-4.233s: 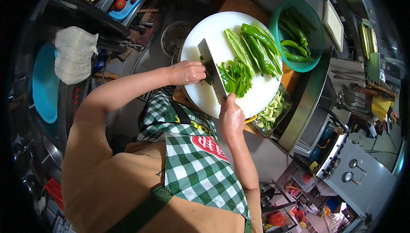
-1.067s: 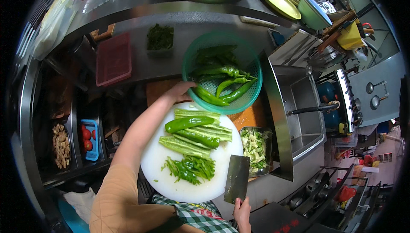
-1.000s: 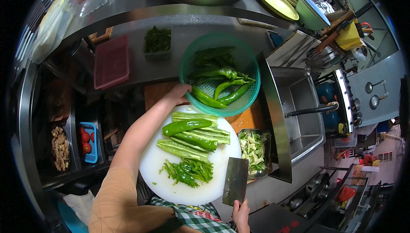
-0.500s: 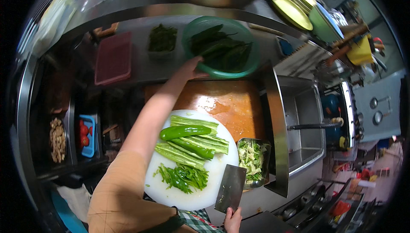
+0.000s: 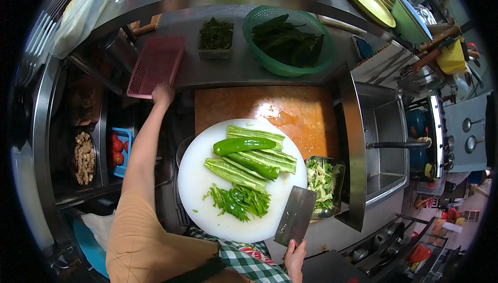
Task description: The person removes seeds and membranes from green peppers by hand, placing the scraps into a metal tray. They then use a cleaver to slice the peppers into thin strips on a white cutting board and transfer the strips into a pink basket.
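Observation:
My left hand (image 5: 163,94) is closed on the near rim of a shallow pink plastic basket (image 5: 156,62) on the steel counter at the back left. My right hand (image 5: 295,255) grips the handle of a wide-bladed cleaver (image 5: 294,215), its blade over the right edge of a round white cutting board (image 5: 193,179). On the board lie halved green peppers (image 5: 236,173) with seeds and ribs removed, two showing their skin side (image 5: 245,145). A heap of sliced green pepper (image 5: 241,201) sits nearer me.
A green colander (image 5: 288,67) holds whole dark green peppers. Beside it stands a tub of chopped greens (image 5: 216,36). A steel tray of cut vegetables (image 5: 322,184) sits right of the board, before the sink (image 5: 386,122). Tomatoes (image 5: 118,148) and ginger (image 5: 84,158) are at left.
My left hand has moved left from the green colander to the pink basket and taken its rim. The basket has turned slightly. The cleaver stays in my right hand; the view has shifted.

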Tool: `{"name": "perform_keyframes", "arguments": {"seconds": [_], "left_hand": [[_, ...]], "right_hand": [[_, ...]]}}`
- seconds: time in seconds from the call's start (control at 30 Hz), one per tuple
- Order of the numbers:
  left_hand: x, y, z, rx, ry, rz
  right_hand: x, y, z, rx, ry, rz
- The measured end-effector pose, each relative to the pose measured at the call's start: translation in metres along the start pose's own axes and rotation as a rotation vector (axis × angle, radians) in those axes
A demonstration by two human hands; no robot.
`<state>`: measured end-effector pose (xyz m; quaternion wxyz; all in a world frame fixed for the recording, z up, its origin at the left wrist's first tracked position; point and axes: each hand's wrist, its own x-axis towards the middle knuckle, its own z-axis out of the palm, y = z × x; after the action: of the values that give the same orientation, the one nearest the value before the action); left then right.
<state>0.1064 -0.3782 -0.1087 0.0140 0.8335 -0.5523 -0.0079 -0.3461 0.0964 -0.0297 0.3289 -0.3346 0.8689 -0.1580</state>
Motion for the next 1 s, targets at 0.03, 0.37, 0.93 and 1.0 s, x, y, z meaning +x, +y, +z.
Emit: {"name": "perform_keyframes", "arguments": {"seconds": [0.03,0.37,0.93,1.0], "left_hand": [[-0.024,-0.003,-0.015,-0.066,-0.054,0.048],[-0.101,0.015,-0.019,-0.096,0.032,1.063],[-0.288,0.03,-0.056,-0.553,0.109,1.481],[-0.329,0.029,-0.029,-0.424,-0.011,1.473]], "right_hand": [[-0.001,0.003,0.001,0.016,0.022,-0.025],[-0.002,0.001,0.004,0.067,0.067,-0.151],[0.021,0.039,0.028,0.207,0.183,-0.191],[0.017,0.024,0.032,0.166,0.132,-0.269]]}}
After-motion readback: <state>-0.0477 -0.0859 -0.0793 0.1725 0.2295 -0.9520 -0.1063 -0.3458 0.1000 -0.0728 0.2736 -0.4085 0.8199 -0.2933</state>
